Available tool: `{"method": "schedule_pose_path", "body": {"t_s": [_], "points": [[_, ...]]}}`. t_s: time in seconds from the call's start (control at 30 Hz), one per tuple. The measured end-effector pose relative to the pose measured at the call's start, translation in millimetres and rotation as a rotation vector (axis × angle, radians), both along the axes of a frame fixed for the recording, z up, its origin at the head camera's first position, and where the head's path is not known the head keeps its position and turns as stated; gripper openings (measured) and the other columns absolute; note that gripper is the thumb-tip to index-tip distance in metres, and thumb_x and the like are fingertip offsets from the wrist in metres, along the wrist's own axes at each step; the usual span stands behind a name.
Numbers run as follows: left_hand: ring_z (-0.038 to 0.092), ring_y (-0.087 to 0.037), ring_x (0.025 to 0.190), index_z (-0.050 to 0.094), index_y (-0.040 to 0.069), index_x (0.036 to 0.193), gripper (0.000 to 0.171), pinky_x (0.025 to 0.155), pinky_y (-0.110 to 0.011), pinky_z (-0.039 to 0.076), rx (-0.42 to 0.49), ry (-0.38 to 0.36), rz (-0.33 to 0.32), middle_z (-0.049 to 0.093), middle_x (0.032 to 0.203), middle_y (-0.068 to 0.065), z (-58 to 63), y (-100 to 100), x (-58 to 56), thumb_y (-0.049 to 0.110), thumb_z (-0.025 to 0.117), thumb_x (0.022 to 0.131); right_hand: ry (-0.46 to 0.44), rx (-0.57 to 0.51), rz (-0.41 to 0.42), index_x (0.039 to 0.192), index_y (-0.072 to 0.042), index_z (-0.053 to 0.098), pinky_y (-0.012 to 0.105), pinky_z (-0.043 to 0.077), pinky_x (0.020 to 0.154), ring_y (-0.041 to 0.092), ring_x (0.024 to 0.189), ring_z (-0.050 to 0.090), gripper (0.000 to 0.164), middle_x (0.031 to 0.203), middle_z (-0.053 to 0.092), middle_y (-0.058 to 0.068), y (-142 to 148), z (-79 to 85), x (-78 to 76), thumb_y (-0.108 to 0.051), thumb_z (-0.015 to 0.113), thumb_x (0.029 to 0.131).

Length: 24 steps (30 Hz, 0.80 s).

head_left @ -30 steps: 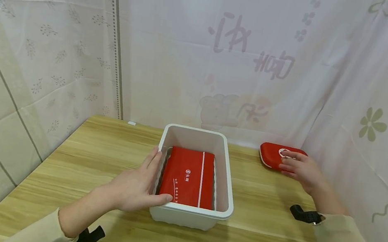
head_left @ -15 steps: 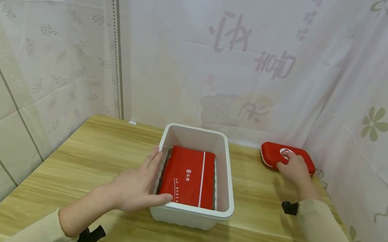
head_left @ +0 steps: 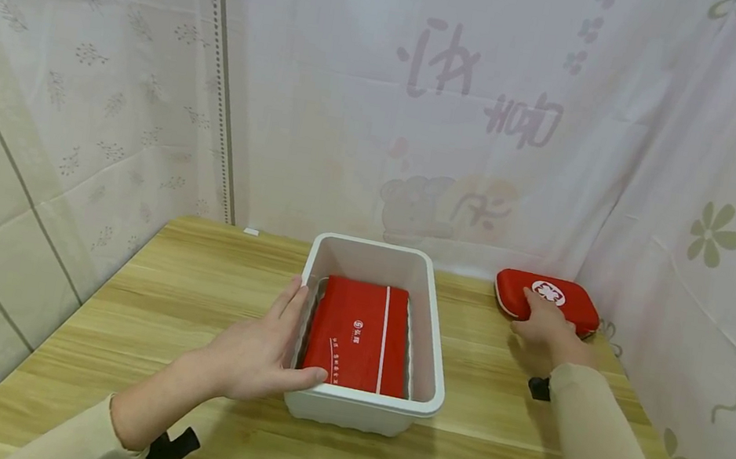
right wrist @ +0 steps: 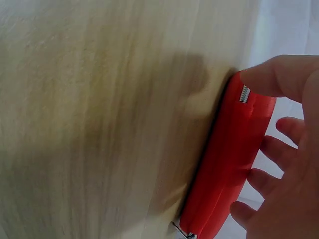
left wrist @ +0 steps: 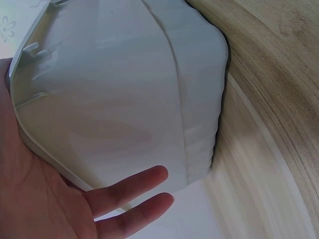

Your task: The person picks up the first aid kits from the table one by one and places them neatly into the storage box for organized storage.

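A white plastic bin [head_left: 355, 414] stands upright in the middle of the table. My left hand [head_left: 257, 352] rests at its near left corner, thumb on the front rim and fingers along the left side. Two of those fingers extend loosely below the rim in the left wrist view. Inside the bin lies a flat red pouch [head_left: 359, 339] with a white stripe and white print. At the back right is a red zip case [head_left: 581, 305] with a round white emblem. My right hand [head_left: 544, 327] touches its front and top, thumb at the left end, fingers spread along the upper edge.
The wooden table [head_left: 203, 284] carries the bin and the case. A pale printed curtain [head_left: 331, 97] closes off the back and both sides, right behind the case. A small white scrap [head_left: 251, 232] lies at the table's back edge.
My right hand has come down from hovering over the red zip case and shifted to its front side, uncovering the emblem. The left hand and the bin have stayed in place.
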State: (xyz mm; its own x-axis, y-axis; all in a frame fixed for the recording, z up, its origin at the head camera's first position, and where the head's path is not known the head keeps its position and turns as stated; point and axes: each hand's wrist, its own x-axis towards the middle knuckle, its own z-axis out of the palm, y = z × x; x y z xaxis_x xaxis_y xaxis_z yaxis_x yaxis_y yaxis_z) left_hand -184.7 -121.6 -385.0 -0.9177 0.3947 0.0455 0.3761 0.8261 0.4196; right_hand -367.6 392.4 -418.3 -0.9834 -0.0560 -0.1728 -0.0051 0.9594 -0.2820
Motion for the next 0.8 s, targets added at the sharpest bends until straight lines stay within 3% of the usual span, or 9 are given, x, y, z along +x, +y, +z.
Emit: {"method": "schedule_pose_path", "body": {"t_s": [0.3,0.47,0.6,0.8], "points": [[0.065,-0.023,0.11,-0.001,0.015,0.165,0.121,0.062,-0.027,0.05,-0.004,0.008,-0.004,-0.007,0.173,-0.002,-1.2,-0.7,-0.4,0.085,0.052,0.082,0.007,0.027,0.005,0.162,-0.002,0.012,0.084,0.023,0.102,0.066,0.139,0.017,0.087,0.159,0.011,0.041,-0.8,-4.0,10.8,-0.03,0.059,0.095],[0.065,-0.024,0.108,-0.001,0.015,0.165,0.121,0.067,-0.031,0.053,0.003,0.008,0.0,-0.005,0.173,-0.002,-2.9,-2.7,0.5,0.086,0.051,0.081,0.016,0.001,0.014,0.162,-0.001,0.015,0.079,0.028,0.104,0.061,0.142,0.017,0.083,0.16,0.008,0.038,-10.3,-8.2,23.0,-0.027,0.059,0.096],[0.064,-0.026,0.114,-0.001,0.015,0.165,0.123,0.075,-0.035,0.056,-0.001,0.02,0.008,-0.004,0.173,-0.003,-3.2,-3.6,1.3,0.089,0.048,0.08,0.036,-0.009,0.019,0.162,-0.004,0.018,0.077,0.032,0.103,0.059,0.139,0.022,0.083,0.158,0.011,0.038,-16.2,-12.1,27.4,-0.025,0.061,0.094],[0.064,-0.027,0.116,0.0,0.015,0.165,0.121,0.073,-0.035,0.056,0.021,0.016,0.003,-0.003,0.173,-0.004,-2.4,-2.0,2.3,0.086,0.051,0.081,0.07,-0.021,0.026,0.163,-0.011,0.02,0.075,0.036,0.101,0.058,0.131,0.032,0.085,0.153,0.015,0.04,-16.5,-12.9,31.7,-0.024,0.065,0.092]]}}
